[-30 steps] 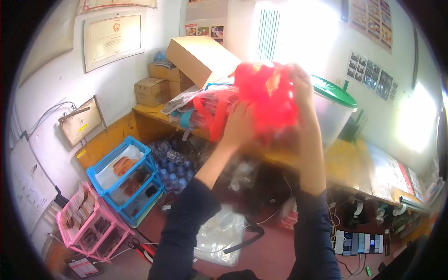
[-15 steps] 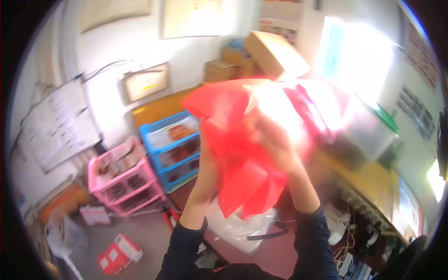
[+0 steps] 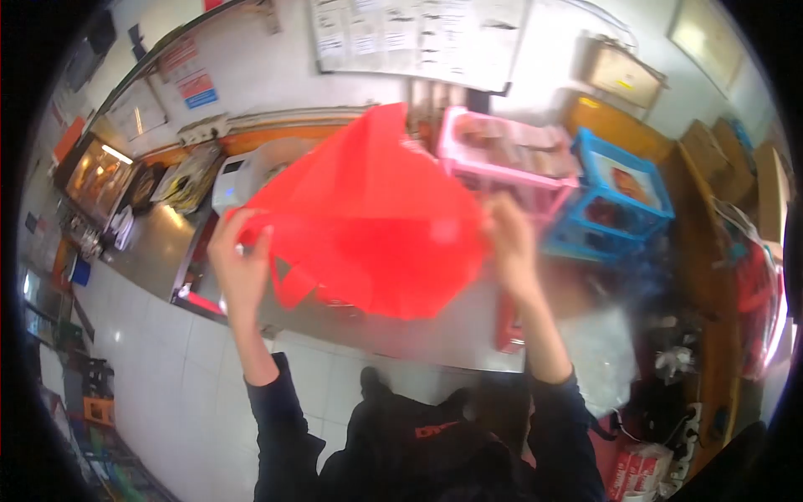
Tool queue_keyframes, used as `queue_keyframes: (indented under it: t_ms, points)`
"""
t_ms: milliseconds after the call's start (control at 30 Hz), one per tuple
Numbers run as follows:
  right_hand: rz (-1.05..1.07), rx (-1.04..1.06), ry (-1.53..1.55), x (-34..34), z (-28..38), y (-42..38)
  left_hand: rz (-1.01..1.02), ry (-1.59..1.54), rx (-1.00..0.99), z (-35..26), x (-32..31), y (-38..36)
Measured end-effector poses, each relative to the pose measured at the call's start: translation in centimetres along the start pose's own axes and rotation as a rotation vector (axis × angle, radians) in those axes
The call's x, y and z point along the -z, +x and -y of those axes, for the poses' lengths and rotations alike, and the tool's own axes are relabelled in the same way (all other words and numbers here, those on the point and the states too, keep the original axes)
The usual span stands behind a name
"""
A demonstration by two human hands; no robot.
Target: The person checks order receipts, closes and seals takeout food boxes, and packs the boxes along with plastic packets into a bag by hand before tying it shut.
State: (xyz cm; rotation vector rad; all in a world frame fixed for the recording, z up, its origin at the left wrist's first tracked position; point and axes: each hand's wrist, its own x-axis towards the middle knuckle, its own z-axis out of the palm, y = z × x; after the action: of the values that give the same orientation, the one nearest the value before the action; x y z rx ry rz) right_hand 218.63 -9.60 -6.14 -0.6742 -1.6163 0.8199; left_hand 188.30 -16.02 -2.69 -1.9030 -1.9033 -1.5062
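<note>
Head view: red bag [image 3: 368, 230], apparently thin fabric, spread in the air above the metal tabletop [image 3: 422, 341], left of and partly in front of the pink rack [image 3: 512, 179]; blue rack [image 3: 598, 201] farther right. Left hand [image 3: 237, 255]: fingers pinching the bag's left corner. Right hand [image 3: 512, 243]: fingers closed on the right edge; blur hides their exact placement. A loop, possibly a handle, hangs at the near left. Handling (judged): light, soft, floppy, folds easily, low slip, hardly fragile. Best hold: opposite corners or edges, keeping the panel taut; a mid-panel grip would let it sag.
</note>
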Motion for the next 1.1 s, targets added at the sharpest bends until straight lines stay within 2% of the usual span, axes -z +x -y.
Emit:
queue_keyframes:
  t_ms: [33, 67, 100, 133, 167, 200, 267, 300, 333, 367, 433, 500, 600, 667, 700, 767, 800, 867, 900, 933, 1000, 1067, 1100]
  points:
    - [0.048, -0.050, -0.060, -3.9, -1.0, 0.4, -0.060, -0.103, 0.033, 2.1, 1.9, 0.1]
    - [0.091, -0.083, 0.004, -7.7, -3.5, 0.5, -0.122, 0.020, -0.022, 3.9, 3.9, 0.3]
    - [0.143, -0.301, 0.070, -11.5, -5.5, 0.4, -0.104, 0.047, 0.027, 5.5, 5.4, 0.5]
    - [0.119, -0.425, 0.058, -15.2, -7.9, 0.1, -0.090, 0.072, 0.078, 6.8, 6.5, 0.6]
    - [0.257, -0.478, -0.063, -18.1, -12.4, -0.8, -0.099, 0.083, 0.094, 8.1, 7.2, 0.6]
    - [0.279, -0.484, -0.057, -20.5, -15.7, -2.3, -0.036, 0.090, 0.130, 9.3, 7.6, 0.5]
    - [0.651, -0.006, -0.904, -24.8, -20.4, -5.6, 0.028, 0.109, 0.169, 11.7, 8.1, 0.3]
    - [0.656, -0.004, -0.892, -26.3, -22.5, -6.6, 0.121, 0.128, 0.192, 13.1, 8.1, 0.2]
    - [0.803, 0.006, -0.959, -27.2, -24.5, -7.4, 0.213, 0.143, 0.213, 14.5, 8.0, 0.1]
    - [0.955, 0.018, -1.027, -27.6, -25.8, -7.6, 0.210, 0.149, 0.219, 16.0, 7.7, 0.1]
    - [0.998, -0.057, -0.971, -28.1, -27.3, -6.9, 0.327, 0.225, 0.192, 18.8, 6.8, -0.3]
    - [1.043, -0.135, -0.915, -27.8, -27.9, -6.9, 0.385, 0.210, 0.262, 21.1, 6.3, -1.0]
    - [1.013, -0.264, -0.821, -27.3, -24.7, -5.3, 0.467, 0.183, 0.340, 24.9, 5.1, -2.3]
    - [0.697, -0.227, -0.915, -27.0, -18.1, -3.3, 0.451, 0.127, 0.360, 27.1, 4.2, -3.2]
    - [0.698, -0.233, -0.918, -26.7, -15.4, -2.3, 0.457, 0.124, 0.360, 27.8, 3.7, -3.3]
    - [0.476, -0.240, -0.629, -26.3, -11.7, -1.1, 0.504, -0.012, 0.355, 28.7, 2.9, -3.4]
    - [0.469, -0.247, -0.634, -26.5, -11.9, -1.3, 0.513, -0.017, 0.350, 28.1, 2.8, -3.0]
    - [0.312, -0.316, -0.046, -27.5, -12.3, -1.9, 0.628, -0.196, 0.308, 24.7, 3.2, -1.7]
    - [0.273, -0.362, 0.097, -28.6, -12.0, -1.9, 0.634, -0.204, 0.299, 22.7, 3.6, -1.1]
    - [0.267, -0.361, 0.088, -29.2, -11.8, -2.0, 0.681, -0.179, 0.261, 20.6, 4.1, -0.8]
    - [0.100, -0.786, 0.721, -30.1, -11.8, -2.3, 0.729, -0.157, 0.220, 18.2, 4.1, -1.0]
    - [0.046, -0.849, 0.739, -30.5, -13.1, -3.0, 0.880, -0.023, 0.190, 16.9, 3.9, -1.8]
    - [0.023, -0.917, 0.701, -30.5, -13.4, -3.1, 0.850, 0.040, 0.104, 17.0, 3.3, -2.7]
